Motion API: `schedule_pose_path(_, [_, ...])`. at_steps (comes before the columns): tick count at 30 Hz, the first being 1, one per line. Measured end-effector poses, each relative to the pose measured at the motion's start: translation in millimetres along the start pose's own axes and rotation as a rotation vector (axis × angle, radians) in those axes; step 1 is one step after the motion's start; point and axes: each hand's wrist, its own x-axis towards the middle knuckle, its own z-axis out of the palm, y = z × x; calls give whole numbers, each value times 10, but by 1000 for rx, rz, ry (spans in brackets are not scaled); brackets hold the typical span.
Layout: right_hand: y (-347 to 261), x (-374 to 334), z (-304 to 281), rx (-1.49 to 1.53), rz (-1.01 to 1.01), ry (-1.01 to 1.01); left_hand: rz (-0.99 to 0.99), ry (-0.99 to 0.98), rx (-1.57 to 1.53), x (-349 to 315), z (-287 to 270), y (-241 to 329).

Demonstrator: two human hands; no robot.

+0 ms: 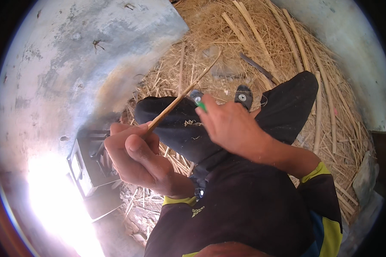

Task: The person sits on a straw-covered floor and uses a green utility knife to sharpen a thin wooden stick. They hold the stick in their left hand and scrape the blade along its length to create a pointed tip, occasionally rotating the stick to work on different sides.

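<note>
My left hand [138, 155] is closed around the lower end of a thin, slightly bent bamboo strip [176, 102]. The strip slants up and away to the right, over my dark trousers. To the right of the strip, my right hand [228, 124] is closed on a small green-handled tool [202, 106]. Only a bit of its green handle shows, and I cannot make out its working end. The tool is close to the middle of the strip; whether they touch is unclear. Pale curled shavings [193, 123] lie on my trouser leg.
Dry straw and fibres [201, 21] cover the ground, with long bamboo lengths [326, 103] on the right. A dark stick [258, 67] lies beyond my feet. A pale wall [55, 64] rises on the left, beside a box-like frame [82, 167] in bright light.
</note>
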Motion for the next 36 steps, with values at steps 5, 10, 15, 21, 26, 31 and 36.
schedule_pose_path(5, [315, 175, 113, -136, -2, 82, -55, 37, 55, 91, 22, 39])
schedule_pose_path(10, [76, 50, 29, 32, -68, 31, -84, 43, 60, 23, 23, 56])
schedule_pose_path(15, [473, 268, 247, -28, -26, 86, -144, 115, 63, 117, 7, -35])
schedule_pose_path(21, [1381, 311, 568, -321, -60, -64, -135, 62, 64, 100, 24, 53])
schedule_pose_path(26, [1802, 112, 496, -253, 376, -62, -59, 67, 69, 75, -8, -47])
schedule_pose_path(31, [552, 57, 24, 193, 155, 10, -84, 72, 104, 51, 24, 1])
schedule_pose_path(36, [-119, -68, -103, 153, -224, -49, -88, 48, 81, 39, 42, 58])
